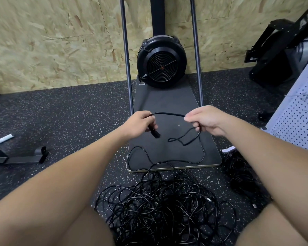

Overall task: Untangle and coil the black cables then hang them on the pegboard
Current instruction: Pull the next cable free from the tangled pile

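I have one black cable [169, 114] up off the floor, stretched in a short arc between both hands. My left hand [140, 124] is curled round the cable close to its end, with the plug [154, 133] poking out below the fingers; my right hand [205, 119] pinches the same cable further along, fingers closed on it. From the right hand the cable drops, loops once over the dark platform [172, 102] of the fan machine [161, 63], then runs down into the tangled pile [160, 206] on the speckled floor just in front of my knees. A second, smaller heap of cable [238, 173] lies to the right of it. The pegboard [299, 119] leans at the right edge, well apart from my hands — no coil on it that I can see. Judgement: this is the start of the first coil, nearly all of the task left. To do it well I would keep the plug end fixed in the left hand as anchor and feed even loops with the right, letting the cable slide through the fingers rather than tugging — a hard pull could tighten knots in the pile. Where the loop on the platform crosses itself, shake it out before drawing more in.
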`<state>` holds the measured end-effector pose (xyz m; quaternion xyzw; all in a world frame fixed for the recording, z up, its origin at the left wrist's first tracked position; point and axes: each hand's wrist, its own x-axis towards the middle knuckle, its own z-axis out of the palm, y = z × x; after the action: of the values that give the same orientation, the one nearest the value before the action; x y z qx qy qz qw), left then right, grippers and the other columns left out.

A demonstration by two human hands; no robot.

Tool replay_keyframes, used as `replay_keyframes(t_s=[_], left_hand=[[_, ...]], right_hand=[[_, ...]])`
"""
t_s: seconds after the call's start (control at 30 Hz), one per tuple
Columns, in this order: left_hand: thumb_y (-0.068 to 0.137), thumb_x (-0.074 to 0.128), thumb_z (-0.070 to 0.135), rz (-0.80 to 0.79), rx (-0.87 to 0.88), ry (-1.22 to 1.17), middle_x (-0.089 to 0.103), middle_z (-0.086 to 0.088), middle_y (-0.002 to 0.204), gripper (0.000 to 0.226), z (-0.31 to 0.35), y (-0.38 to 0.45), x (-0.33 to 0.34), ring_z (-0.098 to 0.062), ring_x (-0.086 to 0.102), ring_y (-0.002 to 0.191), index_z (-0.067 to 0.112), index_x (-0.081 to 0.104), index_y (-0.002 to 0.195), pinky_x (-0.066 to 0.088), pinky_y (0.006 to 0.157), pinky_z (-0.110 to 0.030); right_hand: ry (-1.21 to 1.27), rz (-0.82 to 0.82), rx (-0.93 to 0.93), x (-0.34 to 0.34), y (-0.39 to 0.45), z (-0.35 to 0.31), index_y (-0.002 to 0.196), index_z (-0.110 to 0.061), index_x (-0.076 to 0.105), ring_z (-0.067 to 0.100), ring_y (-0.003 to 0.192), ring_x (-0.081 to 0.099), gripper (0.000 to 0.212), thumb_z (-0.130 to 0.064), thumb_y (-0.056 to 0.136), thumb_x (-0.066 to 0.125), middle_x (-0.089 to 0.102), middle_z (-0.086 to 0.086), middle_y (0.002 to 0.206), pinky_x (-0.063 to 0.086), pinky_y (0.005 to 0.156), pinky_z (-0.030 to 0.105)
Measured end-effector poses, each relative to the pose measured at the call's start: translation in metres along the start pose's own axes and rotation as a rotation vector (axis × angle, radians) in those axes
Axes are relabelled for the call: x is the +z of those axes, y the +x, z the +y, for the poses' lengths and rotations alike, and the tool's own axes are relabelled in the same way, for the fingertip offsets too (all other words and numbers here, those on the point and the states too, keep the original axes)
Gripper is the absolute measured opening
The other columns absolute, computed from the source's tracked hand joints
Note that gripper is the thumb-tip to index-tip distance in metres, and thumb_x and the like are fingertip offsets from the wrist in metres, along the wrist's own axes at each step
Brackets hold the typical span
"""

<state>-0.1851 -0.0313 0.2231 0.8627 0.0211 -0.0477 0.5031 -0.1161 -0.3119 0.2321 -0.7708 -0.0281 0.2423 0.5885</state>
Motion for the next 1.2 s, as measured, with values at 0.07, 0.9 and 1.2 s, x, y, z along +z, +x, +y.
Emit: replay_keyframes(t_s=[0.07,0.9,1.2], left_hand=[[0.111,0.052,0.011,-0.089,-0.037,-0.171,0.073,-0.019,0.086,0.027,0.007,-0.006,-0.001,-0.044,0.076,0.099,0.009,0.062,0.086,0.062,0.101,-0.050],[0.119,0.047,0.025,0.045,0.101,-0.493,0.079,-0.017,0.119,0.035,0.036,-0.001,0.034,-0.029,0.079,0.109,0.005,0.053,0.146,0.063,0.097,-0.040],[0.119,0.040,0.022,0.050,0.131,-0.169,0.077,-0.018,0.118,0.046,0.021,-0.005,0.029,-0.027,0.082,0.100,0.016,0.030,0.164,0.065,0.095,-0.047]], right_hand=[[0.011,0.125,0.008,-0.009,0.004,0.008,0.113,0.004,0.077,0.009,0.056,0.051,0.026,-0.010,0.093,0.087,0.063,0.001,0.067,0.046,0.054,0.021],[-0.732,-0.414,-0.183,0.064,-0.024,0.002,0.108,-0.017,0.079,0.019,0.064,0.064,0.009,-0.022,0.101,0.076,0.082,0.010,0.085,0.053,0.062,0.032],[-0.535,-0.156,-0.055,0.042,-0.021,-0.002,0.106,-0.001,0.075,0.016,0.052,0.064,0.017,0.000,0.091,0.082,0.077,0.017,0.074,0.052,0.053,0.024]])
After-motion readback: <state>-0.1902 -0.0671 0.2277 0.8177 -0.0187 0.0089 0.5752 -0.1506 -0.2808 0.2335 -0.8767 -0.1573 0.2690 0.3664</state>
